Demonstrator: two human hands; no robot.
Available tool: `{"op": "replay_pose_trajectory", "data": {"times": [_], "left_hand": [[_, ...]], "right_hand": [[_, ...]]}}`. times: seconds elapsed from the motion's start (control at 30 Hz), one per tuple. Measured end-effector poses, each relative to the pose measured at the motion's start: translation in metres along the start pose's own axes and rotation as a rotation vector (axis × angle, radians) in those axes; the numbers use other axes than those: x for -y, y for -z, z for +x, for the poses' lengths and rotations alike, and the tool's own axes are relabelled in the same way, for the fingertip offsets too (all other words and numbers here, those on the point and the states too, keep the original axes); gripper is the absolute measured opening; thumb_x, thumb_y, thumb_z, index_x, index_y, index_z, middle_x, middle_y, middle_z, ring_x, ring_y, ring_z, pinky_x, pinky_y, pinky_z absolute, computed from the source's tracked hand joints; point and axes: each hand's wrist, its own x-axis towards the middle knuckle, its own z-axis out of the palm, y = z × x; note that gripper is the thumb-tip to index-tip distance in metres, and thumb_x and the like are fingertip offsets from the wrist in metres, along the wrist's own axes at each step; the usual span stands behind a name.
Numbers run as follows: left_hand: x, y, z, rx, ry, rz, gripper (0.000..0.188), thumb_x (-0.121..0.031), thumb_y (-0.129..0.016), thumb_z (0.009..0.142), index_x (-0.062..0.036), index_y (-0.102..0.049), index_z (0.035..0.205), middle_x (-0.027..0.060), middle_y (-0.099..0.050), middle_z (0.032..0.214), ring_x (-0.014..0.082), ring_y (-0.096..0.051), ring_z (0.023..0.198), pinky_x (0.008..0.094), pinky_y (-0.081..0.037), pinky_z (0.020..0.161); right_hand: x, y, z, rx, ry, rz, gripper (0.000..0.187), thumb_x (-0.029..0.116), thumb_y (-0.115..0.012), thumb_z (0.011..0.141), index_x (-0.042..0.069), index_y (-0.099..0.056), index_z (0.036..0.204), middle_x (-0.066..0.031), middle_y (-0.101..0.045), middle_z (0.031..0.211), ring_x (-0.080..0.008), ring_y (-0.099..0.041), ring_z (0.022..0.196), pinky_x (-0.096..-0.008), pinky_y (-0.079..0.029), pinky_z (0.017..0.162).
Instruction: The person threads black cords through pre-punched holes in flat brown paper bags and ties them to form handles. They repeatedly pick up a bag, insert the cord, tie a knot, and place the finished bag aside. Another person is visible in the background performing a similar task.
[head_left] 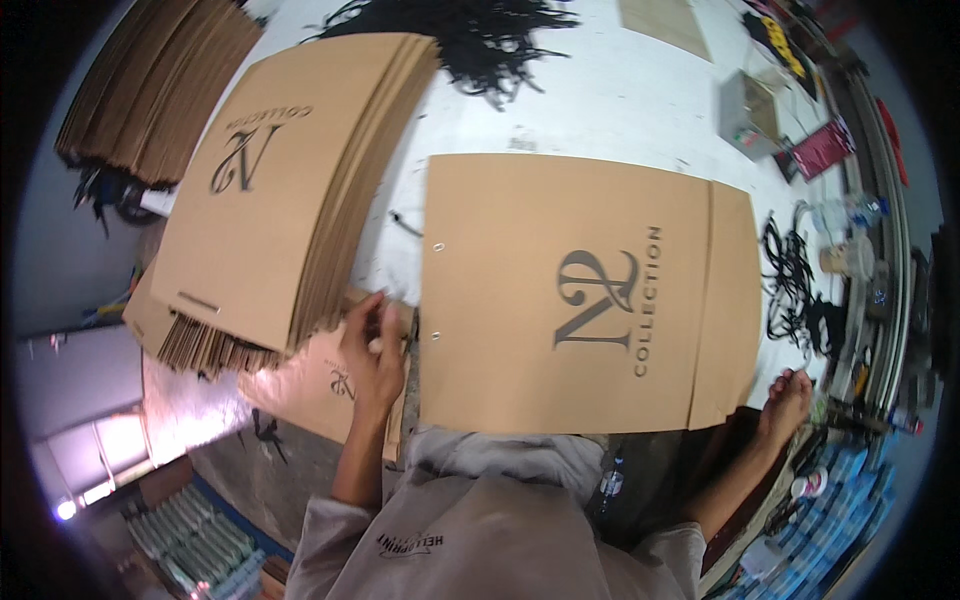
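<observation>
A flat brown paper bag (500, 300) with dark printing and a folded band at its right end lies on the white table before me. Two small eyelets show near its left edge. Just off that edge is my left hand (374, 350), its fingers loosely curled and apart, with no held thing visible. Past the bag's lower right corner, my right hand (786, 405) has its fingers pinched together below a tangle of black cords (790, 280). What the pinch holds, if anything, is too small to make out.
A thick stack of brown paper bags (280, 180) stands at the left, with another stack (150, 90) beyond. Black cords (460, 30) are heaped at the far side. A box (750, 115), a plastic bottle (850, 212) and a cup (845, 258) line the right side.
</observation>
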Motion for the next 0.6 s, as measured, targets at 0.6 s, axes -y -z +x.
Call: {"op": "replay_pose_trajectory", "data": {"times": [0.6], "left_hand": [[-0.056,-0.007,-0.007,0.496,0.240,-0.671,0.046,0.005,-0.070,0.092,0.0039,-0.054,0.135,0.0000,-0.057,0.087,0.0022,-0.058,0.072,0.0169,-0.045,0.062]], "right_hand": [[0.071,-0.350,-0.233,0.940,-0.003,0.103,0.014,-0.009,-0.066,0.093,-0.008,-0.063,0.106,-0.0121,-0.069,0.102,-0.0161,-0.069,0.093,-0.0271,-0.057,0.079]]}}
